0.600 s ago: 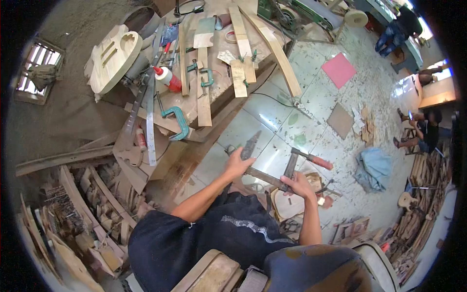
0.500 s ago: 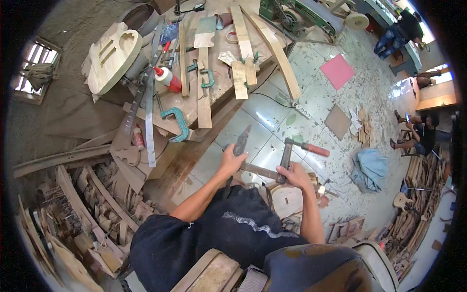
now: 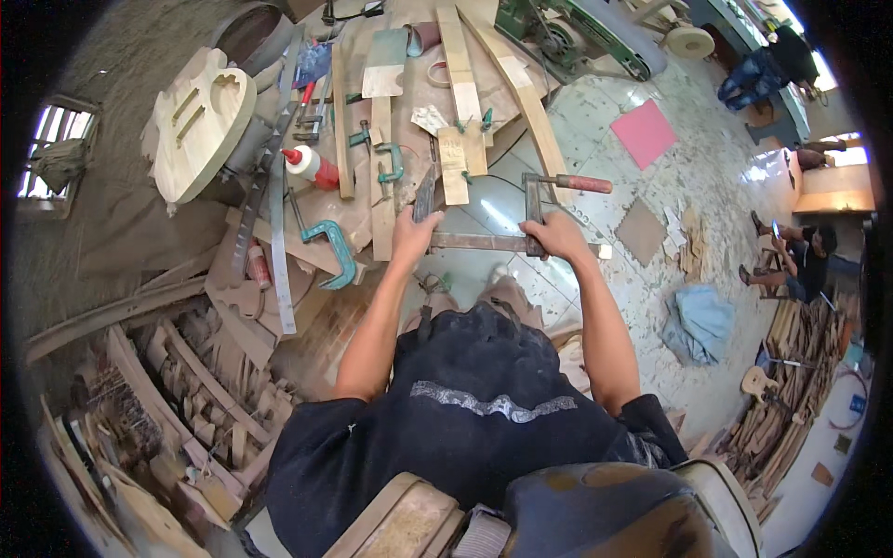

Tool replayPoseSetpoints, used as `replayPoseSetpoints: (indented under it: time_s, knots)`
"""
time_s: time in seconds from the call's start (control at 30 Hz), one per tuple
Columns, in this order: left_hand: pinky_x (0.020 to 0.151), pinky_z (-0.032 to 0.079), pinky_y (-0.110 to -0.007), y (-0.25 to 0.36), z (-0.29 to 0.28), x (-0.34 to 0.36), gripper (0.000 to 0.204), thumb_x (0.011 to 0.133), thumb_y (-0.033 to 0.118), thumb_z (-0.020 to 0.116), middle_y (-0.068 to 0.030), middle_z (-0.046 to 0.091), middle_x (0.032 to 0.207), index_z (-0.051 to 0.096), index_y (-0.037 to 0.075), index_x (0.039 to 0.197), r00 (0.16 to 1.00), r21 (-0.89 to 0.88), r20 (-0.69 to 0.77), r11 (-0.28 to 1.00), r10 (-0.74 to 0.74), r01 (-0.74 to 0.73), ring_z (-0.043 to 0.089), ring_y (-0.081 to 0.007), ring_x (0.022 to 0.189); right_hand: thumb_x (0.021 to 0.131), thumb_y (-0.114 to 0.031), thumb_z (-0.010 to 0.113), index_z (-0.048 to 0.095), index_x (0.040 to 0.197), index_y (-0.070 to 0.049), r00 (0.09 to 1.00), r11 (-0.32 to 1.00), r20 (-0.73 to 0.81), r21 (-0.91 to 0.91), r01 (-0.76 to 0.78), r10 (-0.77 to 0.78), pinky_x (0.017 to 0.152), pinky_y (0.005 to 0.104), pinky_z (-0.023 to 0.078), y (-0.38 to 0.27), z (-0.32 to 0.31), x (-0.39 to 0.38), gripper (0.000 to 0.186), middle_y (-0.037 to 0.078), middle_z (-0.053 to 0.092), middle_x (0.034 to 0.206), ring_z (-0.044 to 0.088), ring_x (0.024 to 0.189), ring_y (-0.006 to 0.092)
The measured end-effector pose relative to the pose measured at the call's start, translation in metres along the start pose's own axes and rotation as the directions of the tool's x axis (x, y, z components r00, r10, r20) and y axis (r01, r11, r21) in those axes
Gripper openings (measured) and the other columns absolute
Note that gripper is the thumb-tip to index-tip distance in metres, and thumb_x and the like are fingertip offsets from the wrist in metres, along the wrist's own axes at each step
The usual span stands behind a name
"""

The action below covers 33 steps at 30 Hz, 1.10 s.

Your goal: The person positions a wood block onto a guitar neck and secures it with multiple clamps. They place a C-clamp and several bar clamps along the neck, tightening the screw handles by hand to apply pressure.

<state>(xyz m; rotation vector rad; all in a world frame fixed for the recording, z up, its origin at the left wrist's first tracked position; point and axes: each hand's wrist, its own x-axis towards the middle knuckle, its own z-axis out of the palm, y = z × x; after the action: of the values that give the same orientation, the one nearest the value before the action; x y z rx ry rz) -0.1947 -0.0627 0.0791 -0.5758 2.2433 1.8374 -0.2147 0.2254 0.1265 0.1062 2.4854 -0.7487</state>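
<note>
Between my two hands a long metal bar clamp is held out level in front of me. My left hand is closed around its fixed jaw, whose dark tip points up toward the workbench. My right hand grips the sliding jaw, and a red handle sticks out to the right above it. Just beyond the clamp, a short light wood piece is fastened to a strip overhanging the bench edge. Green C-clamps hold another long strip to the bench.
A larger teal C-clamp and a red-and-white glue bottle lie on the bench's left, near a pale guitar body. Wood offcuts pile up at lower left. Blue cloth lies on the floor; a person sits far right.
Both hands have lifted the clamp forward, up toward the bench edge. My right hand has moved farther from my left, still gripping the sliding jaw.
</note>
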Motion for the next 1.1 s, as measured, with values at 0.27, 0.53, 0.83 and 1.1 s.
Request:
replayPoseSetpoints:
  time_s: [0.27, 0.53, 0.83, 1.1]
  knots:
    - [0.041, 0.048, -0.030, 0.001, 0.031, 0.060, 0.038, 0.081, 0.024, 0.070, -0.0099, 0.063, 0.079, 0.057, -0.003, 0.104, 0.978, -0.085, -0.127, 0.984, -0.164, 0.154, 0.061, -0.0177, 0.056, 0.074, -0.053, 0.065, 0.066, 0.068, 0.009, 0.978, 0.995, 0.182, 0.045, 0.094, -0.101, 0.062, 0.0411, 0.048, 0.018, -0.026, 0.115, 0.062, 0.019, 0.063, 0.063, 0.064, 0.062, 0.0293]
    - [0.039, 0.047, -0.030, 0.017, 0.048, 0.091, 0.043, 0.080, 0.021, 0.069, -0.0115, 0.064, 0.081, 0.056, -0.004, 0.112, 0.939, -0.092, -0.142, 0.949, -0.312, 0.302, 0.062, -0.0185, 0.054, 0.074, -0.050, 0.069, 0.065, 0.069, 0.011, 0.924, 0.989, 0.355, 0.093, 0.116, -0.142, 0.062, 0.0410, 0.047, 0.026, -0.041, 0.187, 0.062, 0.020, 0.061, 0.061, 0.062, 0.059, 0.0291]
    - [0.060, 0.052, -0.036, -0.039, 0.047, 0.115, 0.046, 0.074, 0.021, 0.068, -0.0178, 0.067, 0.089, 0.059, -0.007, 0.109, 0.933, -0.082, -0.190, 0.952, -0.306, 0.295, 0.066, -0.0252, 0.073, 0.073, -0.058, 0.065, 0.068, 0.078, 0.009, 0.911, 0.991, 0.395, -0.010, 0.134, -0.119, 0.074, 0.0456, 0.050, 0.026, -0.040, 0.210, 0.067, 0.030, 0.065, 0.082, 0.066, 0.081, 0.0414]
    - [0.081, 0.050, -0.038, -0.003, 0.046, 0.107, 0.050, 0.071, 0.026, 0.069, -0.0220, 0.068, 0.095, 0.062, -0.008, 0.107, 0.954, 0.014, -0.249, 0.985, -0.166, 0.175, 0.066, -0.0286, 0.089, 0.076, -0.058, 0.062, 0.067, 0.078, 0.005, 0.936, 0.998, 0.348, 0.053, 0.041, -0.057, 0.073, 0.0456, 0.050, -0.017, -0.097, 0.158, 0.063, 0.024, 0.065, 0.069, 0.067, 0.074, 0.0361]
